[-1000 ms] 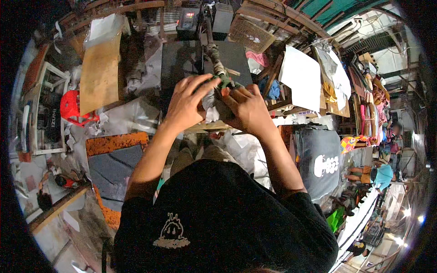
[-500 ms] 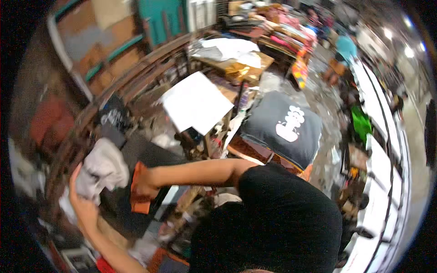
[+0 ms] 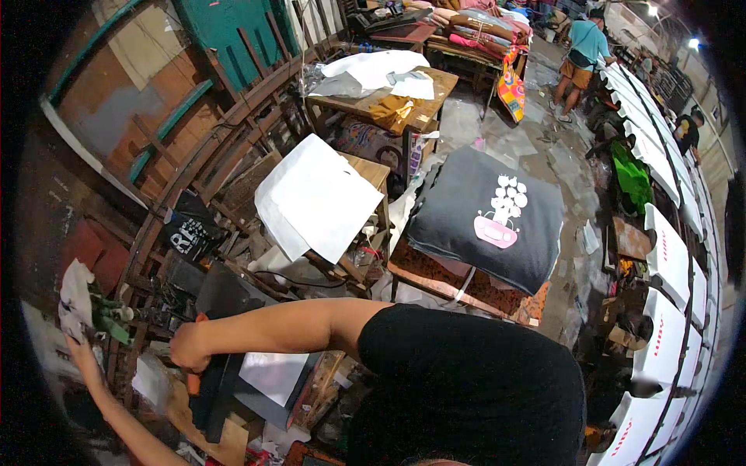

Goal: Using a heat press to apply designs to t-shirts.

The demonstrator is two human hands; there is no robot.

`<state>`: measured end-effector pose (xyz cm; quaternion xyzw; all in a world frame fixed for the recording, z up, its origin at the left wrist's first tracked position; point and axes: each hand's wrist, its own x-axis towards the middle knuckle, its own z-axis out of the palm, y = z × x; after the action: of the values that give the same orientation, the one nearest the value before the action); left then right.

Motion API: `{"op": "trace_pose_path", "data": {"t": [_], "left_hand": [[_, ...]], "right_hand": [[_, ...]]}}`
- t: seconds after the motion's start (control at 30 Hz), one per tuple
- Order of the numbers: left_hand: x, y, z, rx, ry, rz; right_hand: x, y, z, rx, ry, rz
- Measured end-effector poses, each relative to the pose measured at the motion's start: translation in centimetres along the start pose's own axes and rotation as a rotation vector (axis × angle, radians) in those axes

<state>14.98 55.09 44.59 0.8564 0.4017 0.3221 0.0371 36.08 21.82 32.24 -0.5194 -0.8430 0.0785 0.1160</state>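
Note:
At the far left my left hand (image 3: 76, 348) reaches up and holds a crumpled pale cloth (image 3: 75, 293), its fingers partly hidden by it. A small green thing (image 3: 110, 322) lies beside the cloth. My right hand (image 3: 189, 347) is closed round an orange bar (image 3: 194, 382) at a dark flat panel (image 3: 221, 291). The bar shows above and below the fist. Right of the panel, under my right forearm, a white sheet (image 3: 270, 374) lies on a grey board.
A white sheet stack (image 3: 318, 194) lies on a small wooden table. Dark printed fabric (image 3: 497, 206) covers a stand to its right. Cloths lie on a table (image 3: 439, 101) behind. White printed pieces (image 3: 660, 241) line a long rack at right, where a person (image 3: 583, 58) stands.
My left hand has moved left and up with the pale cloth, away from the dark panel. My right hand has shifted left and down, still on the orange bar. The view has shifted slightly.

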Motion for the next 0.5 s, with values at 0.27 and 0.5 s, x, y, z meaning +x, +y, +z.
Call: {"op": "trace_pose_path", "data": {"t": [0.27, 0.5], "left_hand": [[3.7, -3.4, -5.9, -0.343, -0.049, -0.255], [-8.4, 20.0, -0.7, -0.29, -0.014, -0.139]], "right_hand": [[-0.7, 0.6, -2.9, 0.539, 0.59, -0.027], [-10.5, 6.8, -1.7, 0.712, 0.971, 0.378]]}}
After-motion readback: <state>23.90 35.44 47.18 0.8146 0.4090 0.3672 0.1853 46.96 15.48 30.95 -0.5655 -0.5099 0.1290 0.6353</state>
